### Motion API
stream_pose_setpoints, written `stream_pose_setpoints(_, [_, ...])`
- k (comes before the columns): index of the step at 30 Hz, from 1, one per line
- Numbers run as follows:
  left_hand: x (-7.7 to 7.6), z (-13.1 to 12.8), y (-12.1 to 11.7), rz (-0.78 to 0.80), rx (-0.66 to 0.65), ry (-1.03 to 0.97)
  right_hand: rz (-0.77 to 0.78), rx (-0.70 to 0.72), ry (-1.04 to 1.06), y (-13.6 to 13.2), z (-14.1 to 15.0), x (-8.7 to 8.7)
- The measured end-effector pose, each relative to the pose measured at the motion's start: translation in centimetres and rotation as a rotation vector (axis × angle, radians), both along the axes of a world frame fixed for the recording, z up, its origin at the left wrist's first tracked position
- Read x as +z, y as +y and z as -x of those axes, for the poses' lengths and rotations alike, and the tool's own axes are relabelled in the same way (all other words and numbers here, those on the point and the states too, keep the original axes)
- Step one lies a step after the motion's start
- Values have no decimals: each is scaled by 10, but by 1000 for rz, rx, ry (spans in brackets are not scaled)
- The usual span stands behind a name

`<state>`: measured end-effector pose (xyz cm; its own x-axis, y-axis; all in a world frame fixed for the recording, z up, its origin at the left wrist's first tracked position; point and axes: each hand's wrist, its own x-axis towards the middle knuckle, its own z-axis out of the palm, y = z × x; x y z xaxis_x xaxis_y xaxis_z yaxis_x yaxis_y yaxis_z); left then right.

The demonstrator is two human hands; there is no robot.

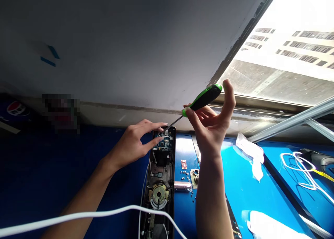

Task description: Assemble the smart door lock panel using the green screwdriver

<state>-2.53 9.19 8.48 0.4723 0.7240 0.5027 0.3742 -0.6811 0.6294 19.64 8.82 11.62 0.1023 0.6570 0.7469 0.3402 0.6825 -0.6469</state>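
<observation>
right hand had its grip closed on the green-and-black screwdriver, thumb at the collar, index finger up at the handle's end. shaft sloped down and left, tip at the far left part of the blue circuit board. board sat in the far end of a long black housing on the blue tabletop. left hand reached in from the left, thumb and index finger on either side of the tip; cannot tell whether they pinched anything. round metal disc sat nearer in the housing. right of the housing: small red board, loose screws, metal plate, shiny cylinder. white cable crossed the near side.
</observation>
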Motion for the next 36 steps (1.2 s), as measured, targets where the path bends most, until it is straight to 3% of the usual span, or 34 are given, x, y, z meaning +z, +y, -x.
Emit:
stream_pose_setpoints(4, [2,10,5,5,12,75,-44,-32,-18,-8,12,6])
stream_pose_setpoints(12, [-8,17,13,133,3,167,-93,92,-102,-10,27,3])
stream_pose_setpoints(19, [-10,12,13,182,-46,131,-99,95,-238,-4,35,0])
stream_pose_setpoints(30, [-14,10,17,305,-67,7,-168,22,-239,5,38,-12])
stream_pose_setpoints(36, [-16,12,17,338,-93,-30,-78,179,-194,-1,37,-6])
